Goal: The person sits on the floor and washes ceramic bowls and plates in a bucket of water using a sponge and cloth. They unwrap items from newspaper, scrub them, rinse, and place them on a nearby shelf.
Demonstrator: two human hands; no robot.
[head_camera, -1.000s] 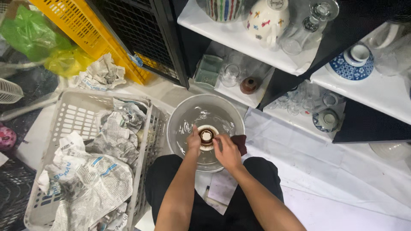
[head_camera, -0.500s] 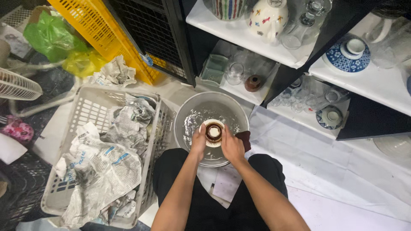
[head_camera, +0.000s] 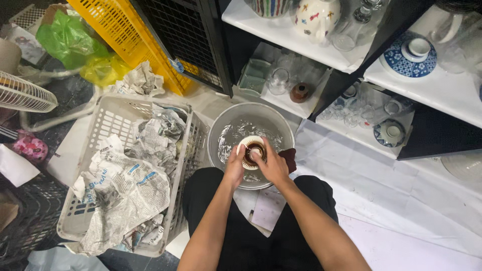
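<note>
A small round dish (head_camera: 251, 149), white with a brown centre and striped rim, is held over a metal basin (head_camera: 231, 118) of water. My left hand (head_camera: 234, 165) grips the dish's left edge. My right hand (head_camera: 271, 164) holds the right edge, its fingers reaching onto the brown centre. A dark red cloth (head_camera: 288, 158) lies on the basin's right rim, just beside my right hand. My black-trousered knees sit under both forearms.
A white plastic basket (head_camera: 103, 125) full of crumpled newspaper stands to the left. Black shelves with white liners behind the basin hold glasses (head_camera: 279, 78), a blue patterned bowl (head_camera: 407, 60) and jugs. A yellow crate (head_camera: 120, 35) and a white fan guard (head_camera: 22, 95) are at the left.
The view has shifted a little, so everything sits lower right. The dish has lifted slightly out of the water and my right fingers have moved onto its centre.
</note>
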